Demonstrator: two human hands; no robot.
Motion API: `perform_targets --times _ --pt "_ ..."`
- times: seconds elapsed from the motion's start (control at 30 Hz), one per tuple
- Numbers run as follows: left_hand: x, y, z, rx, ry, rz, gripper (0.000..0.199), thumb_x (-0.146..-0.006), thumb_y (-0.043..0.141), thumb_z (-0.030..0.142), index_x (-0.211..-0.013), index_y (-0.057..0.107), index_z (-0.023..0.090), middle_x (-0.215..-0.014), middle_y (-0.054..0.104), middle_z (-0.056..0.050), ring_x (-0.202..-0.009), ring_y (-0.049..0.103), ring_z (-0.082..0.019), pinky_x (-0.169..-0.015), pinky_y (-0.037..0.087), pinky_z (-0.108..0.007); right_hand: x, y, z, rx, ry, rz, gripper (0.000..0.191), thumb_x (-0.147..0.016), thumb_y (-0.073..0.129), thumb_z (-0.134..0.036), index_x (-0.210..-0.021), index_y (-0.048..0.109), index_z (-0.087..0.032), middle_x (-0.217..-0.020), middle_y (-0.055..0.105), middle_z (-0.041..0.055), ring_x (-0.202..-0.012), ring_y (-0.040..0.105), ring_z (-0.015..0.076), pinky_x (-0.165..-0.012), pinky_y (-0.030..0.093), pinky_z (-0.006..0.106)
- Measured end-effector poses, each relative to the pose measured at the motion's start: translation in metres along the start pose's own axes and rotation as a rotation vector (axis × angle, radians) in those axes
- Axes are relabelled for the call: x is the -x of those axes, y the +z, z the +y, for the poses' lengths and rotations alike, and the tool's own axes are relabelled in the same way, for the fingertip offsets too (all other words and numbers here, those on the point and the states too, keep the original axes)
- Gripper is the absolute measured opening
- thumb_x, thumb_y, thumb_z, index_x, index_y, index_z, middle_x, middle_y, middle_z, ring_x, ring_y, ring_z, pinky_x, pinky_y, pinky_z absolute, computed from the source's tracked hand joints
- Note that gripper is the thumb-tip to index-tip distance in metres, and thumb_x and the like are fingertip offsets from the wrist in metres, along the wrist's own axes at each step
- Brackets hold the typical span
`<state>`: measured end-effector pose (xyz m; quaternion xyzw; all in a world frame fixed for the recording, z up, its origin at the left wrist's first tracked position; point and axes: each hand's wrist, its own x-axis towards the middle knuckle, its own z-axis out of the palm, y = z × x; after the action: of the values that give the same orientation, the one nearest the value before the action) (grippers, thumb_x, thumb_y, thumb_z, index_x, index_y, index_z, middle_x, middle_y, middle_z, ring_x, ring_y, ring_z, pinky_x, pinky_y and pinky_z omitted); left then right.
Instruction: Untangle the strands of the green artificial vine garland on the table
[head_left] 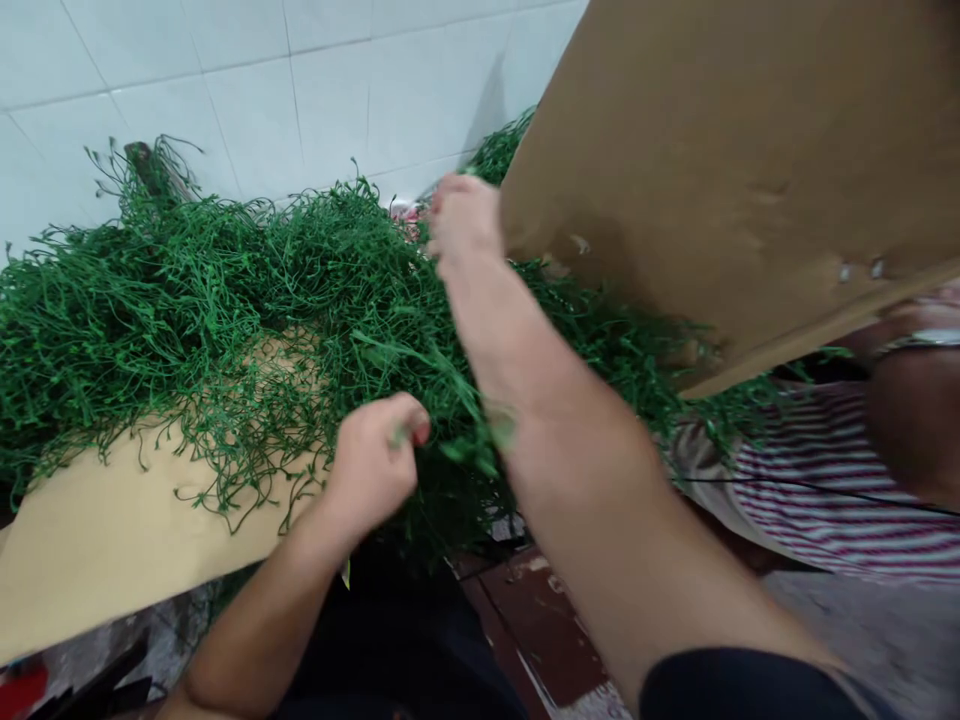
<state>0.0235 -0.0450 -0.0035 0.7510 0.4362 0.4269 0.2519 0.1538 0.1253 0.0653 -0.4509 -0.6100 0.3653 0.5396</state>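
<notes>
A thick heap of thin green artificial plant sprigs (pixel 202 265) with small bud-like tips lies in front of me. My left hand (pixel 379 455) is closed at the near edge of the heap, and a bit of green shows between its thumb and fingers. Close to it is a motion-blurred green sprig (pixel 424 365). Reaching further across, my right hand (pixel 469 220) is at the back of the heap, beside a brown cardboard sheet. Its fingers are curled and blurred; what they hold, if anything, is hidden.
The large cardboard sheet (pixel 742 170) stands tilted at the right. Another cardboard piece (pixel 142 520) lies under the sprigs at the left. White wall tiles (pixel 330 90) rise behind. At the right edge is another person in a striped garment (pixel 825 480), with a dark cable across it.
</notes>
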Motion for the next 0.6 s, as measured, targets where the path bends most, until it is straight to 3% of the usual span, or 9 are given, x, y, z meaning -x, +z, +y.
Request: perform_targets --times 0.03,0.1,0.2,0.37,0.5,0.6 --pt "0.003 -0.002 0.001 -0.002 0.021 -0.055 0.023 -0.082 0.043 0.018 -0.060 0.041 0.019 -0.057 0.045 0.001 -0.055 0.041 -0.010 -0.055 0.034 -0.025 -0.002 -0.011 -0.002 -0.013 0.009 0.080 0.036 -0.096 0.017 -0.020 -0.061 0.024 -0.022 -0.048 0.019 -0.0059 -0.041 0.014 0.0076 -0.042 0.016 0.023" --pt "0.001 -0.008 0.001 0.077 -0.041 0.021 0.026 -0.086 0.039 0.023 -0.060 0.042 0.019 -0.055 0.043 0.001 -0.052 0.039 -0.009 -0.051 0.034 -0.024 0.005 -0.026 -0.008 -0.086 0.044 0.189 0.035 -0.095 0.030 -0.025 -0.060 0.029 -0.022 -0.048 0.025 -0.0060 -0.039 0.015 0.0064 -0.039 0.013 0.023" --pt "-0.015 -0.021 -0.003 0.196 -0.113 0.132 0.031 -0.088 0.041 0.034 -0.061 0.044 0.019 -0.054 0.040 0.002 -0.048 0.035 -0.008 -0.046 0.031 -0.022 0.035 -0.027 -0.019 -0.157 0.062 0.007 0.035 -0.088 0.050 -0.035 -0.058 0.037 -0.021 -0.047 0.030 -0.0065 -0.038 0.017 0.0038 -0.036 0.013 0.021" --pt "-0.029 -0.028 -0.006 0.165 -0.055 0.091 0.029 -0.086 0.046 0.036 -0.064 0.047 0.018 -0.055 0.042 0.003 -0.049 0.036 -0.008 -0.047 0.032 -0.021 0.076 -0.011 -0.029 -0.169 0.122 -0.365 0.040 -0.078 0.057 -0.053 -0.062 0.047 -0.018 -0.047 0.025 -0.0083 -0.039 0.017 0.0019 -0.034 0.014 0.019" --pt "-0.025 -0.028 -0.014 0.012 -0.094 0.126 0.025 -0.086 0.044 0.030 -0.065 0.049 0.018 -0.056 0.046 0.002 -0.051 0.039 -0.008 -0.051 0.033 -0.021 0.087 -0.009 -0.032 -0.142 0.180 -0.492 0.040 -0.073 0.062 -0.054 -0.064 0.048 -0.018 -0.048 0.027 -0.0088 -0.039 0.017 0.0014 -0.033 0.014 0.019" --pt "-0.025 -0.030 -0.020 -0.150 -0.022 0.167 0.023 -0.087 0.042 0.028 -0.069 0.053 0.017 -0.063 0.055 0.001 -0.059 0.047 -0.009 -0.059 0.037 -0.022 0.091 -0.010 -0.030 -0.077 0.227 -0.562 0.038 -0.069 0.068 -0.048 -0.063 0.046 -0.018 -0.048 0.026 -0.0093 -0.039 0.020 0.0015 -0.034 0.014 0.020"
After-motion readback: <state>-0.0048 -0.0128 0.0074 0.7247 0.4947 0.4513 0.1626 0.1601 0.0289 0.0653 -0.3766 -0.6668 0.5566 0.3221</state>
